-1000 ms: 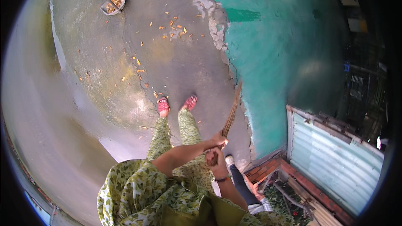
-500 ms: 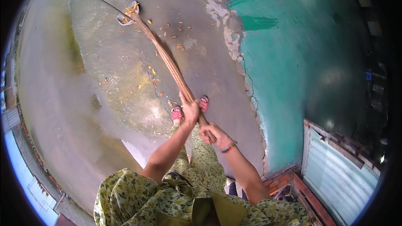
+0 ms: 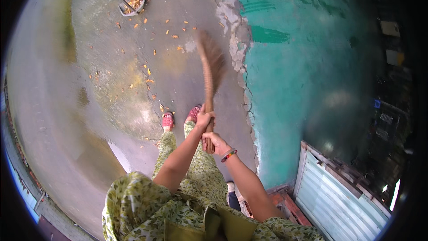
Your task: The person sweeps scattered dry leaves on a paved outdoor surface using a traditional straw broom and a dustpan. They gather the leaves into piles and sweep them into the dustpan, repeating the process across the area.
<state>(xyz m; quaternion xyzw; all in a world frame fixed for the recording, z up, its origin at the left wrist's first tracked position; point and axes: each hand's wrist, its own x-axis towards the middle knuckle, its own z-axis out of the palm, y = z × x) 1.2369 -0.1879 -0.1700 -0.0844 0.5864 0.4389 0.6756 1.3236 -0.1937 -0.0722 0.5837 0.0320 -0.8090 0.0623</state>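
Note:
A long bundled-stick broom (image 3: 208, 78) is gripped by both my hands, its bristle end swung out ahead and smeared by motion. My left hand (image 3: 205, 118) wraps round the shaft above my right hand (image 3: 215, 143), which closes on the butt end and wears a beaded bracelet at the wrist. Beyond the broom, at the far left, a long-handled dustpan (image 3: 132, 3) rests on the concrete with dry yellow-brown leaves (image 3: 134, 2) in it. The broom is apart from the dustpan.
Several loose leaves (image 3: 148, 72) lie scattered over the concrete floor (image 3: 178, 76). A cracked, crumbling seam (image 3: 231, 22) divides it from the green wall (image 3: 285, 85) on the right. A corrugated metal panel (image 3: 341, 192) and red bricks (image 3: 287, 205) stand at the lower right.
The broom's bristle end has moved away from the dustpan, toward me and to the right. More leaves in the dustpan now show. My feet have shifted apart.

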